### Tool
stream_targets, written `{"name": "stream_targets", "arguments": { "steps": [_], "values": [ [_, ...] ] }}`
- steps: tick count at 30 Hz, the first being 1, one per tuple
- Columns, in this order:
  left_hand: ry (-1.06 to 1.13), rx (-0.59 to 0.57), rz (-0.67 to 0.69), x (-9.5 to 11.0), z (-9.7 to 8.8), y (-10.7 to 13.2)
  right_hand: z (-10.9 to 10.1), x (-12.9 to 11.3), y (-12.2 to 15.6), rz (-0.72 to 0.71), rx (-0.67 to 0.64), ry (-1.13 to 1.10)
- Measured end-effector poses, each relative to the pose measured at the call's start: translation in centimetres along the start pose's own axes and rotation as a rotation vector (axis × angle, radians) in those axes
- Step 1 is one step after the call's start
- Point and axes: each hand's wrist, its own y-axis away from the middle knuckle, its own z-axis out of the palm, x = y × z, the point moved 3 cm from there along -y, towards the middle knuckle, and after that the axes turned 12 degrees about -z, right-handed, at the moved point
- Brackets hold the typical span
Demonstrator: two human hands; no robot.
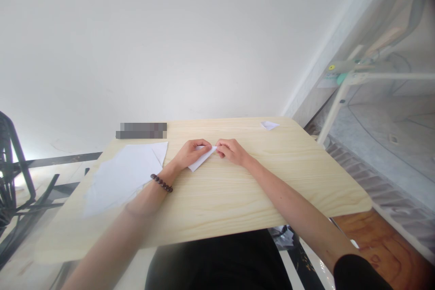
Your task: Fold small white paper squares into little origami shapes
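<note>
A small folded piece of white paper is held between my hands over the middle of the table. My left hand, with a dark bead bracelet on its wrist, grips the paper's upper edge between thumb and fingers. At the paper's pointed right end, my right hand pinches the tip with curled fingers. Part of the paper is hidden behind the left hand. Several white sheets lie loosely on the table to the left, partly beneath my left forearm.
The light wooden table stands against a white wall. Near its far right edge lies another small folded paper. A blurred-out patch covers something at the far left corner. A dark chair is at the left, a white metal frame at the right.
</note>
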Motion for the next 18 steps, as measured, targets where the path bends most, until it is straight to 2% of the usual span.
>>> {"name": "stream_targets", "arguments": {
  "steps": [10, 18],
  "values": [
    [-0.024, -0.024, -0.009, -0.26, 0.07, -0.15, 0.13, 0.02, -0.07, -0.016, -0.015, 0.032],
    [-0.026, -0.020, -0.002, -0.19, 0.06, -0.03, -0.06, -0.24, 0.02, 0.008, -0.028, -0.030]
  ]
}}
